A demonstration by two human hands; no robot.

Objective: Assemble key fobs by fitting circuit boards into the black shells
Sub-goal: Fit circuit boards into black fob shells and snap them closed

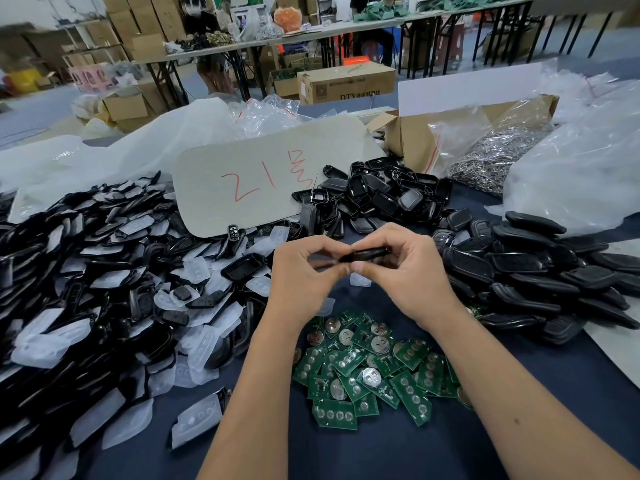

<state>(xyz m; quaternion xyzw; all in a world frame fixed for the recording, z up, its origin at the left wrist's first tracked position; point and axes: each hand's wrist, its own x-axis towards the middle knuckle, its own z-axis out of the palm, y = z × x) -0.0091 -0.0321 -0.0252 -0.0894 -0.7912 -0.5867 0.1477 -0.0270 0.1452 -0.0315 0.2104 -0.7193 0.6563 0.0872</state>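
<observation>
A black key-fob shell (363,254) was pinched by the left hand (304,271) and right hand (408,271) (2 grips, edge-on); even squeezing along the seam was judged best.

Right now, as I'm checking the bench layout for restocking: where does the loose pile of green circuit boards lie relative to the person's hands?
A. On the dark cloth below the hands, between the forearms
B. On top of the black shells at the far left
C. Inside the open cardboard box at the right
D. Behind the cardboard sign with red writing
A: the green circuit boards lie on the dark cloth beneath the left hand and right hand, which hold a black shell.
</observation>
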